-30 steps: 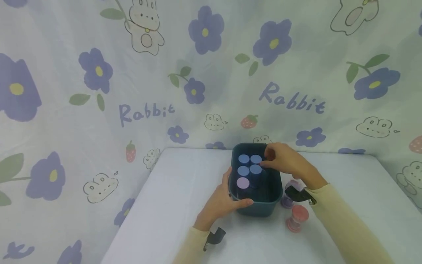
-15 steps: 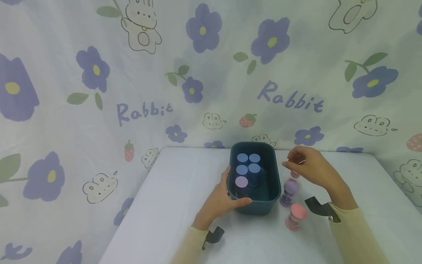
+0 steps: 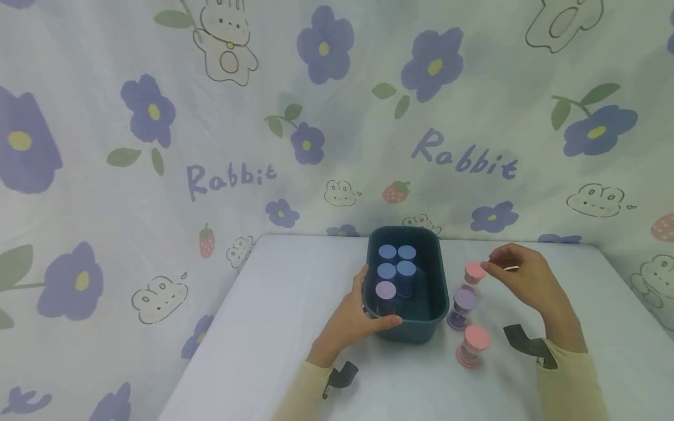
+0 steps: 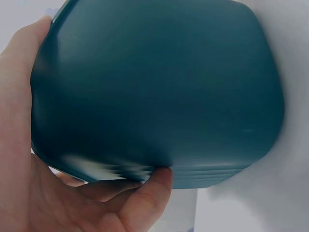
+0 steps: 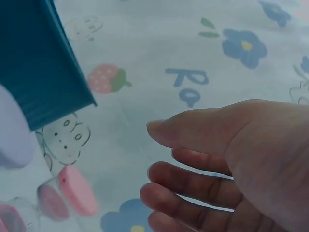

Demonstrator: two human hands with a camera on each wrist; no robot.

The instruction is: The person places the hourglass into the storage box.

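Note:
My left hand [image 3: 354, 313] grips the near left corner of a dark teal plastic bin [image 3: 408, 333], thumb along the front and fingers at the side; the left wrist view shows the bin's outer wall [image 4: 164, 87]. Inside stand several blue-capped hourglasses [image 3: 406, 269] and one with a lilac cap [image 3: 386, 290]. My right hand [image 3: 526, 278] is beside a pink hourglass [image 3: 475, 272] at the right. Its fingers are loosely bent and hold nothing; the right wrist view shows a gap between the right hand [image 5: 217, 164] and the pink cap [image 5: 77, 191].
Right of the bin, a purple hourglass [image 3: 463, 304] and a second pink hourglass [image 3: 472, 346] stand on the white table [image 3: 274, 327]. Behind the table hangs a patterned curtain [image 3: 253, 117] with flowers and rabbits.
My right hand has left the blue-capped hourglass inside the bin and moved right, out over the table beside the farther pink hourglass. The left hand keeps its hold on the bin.

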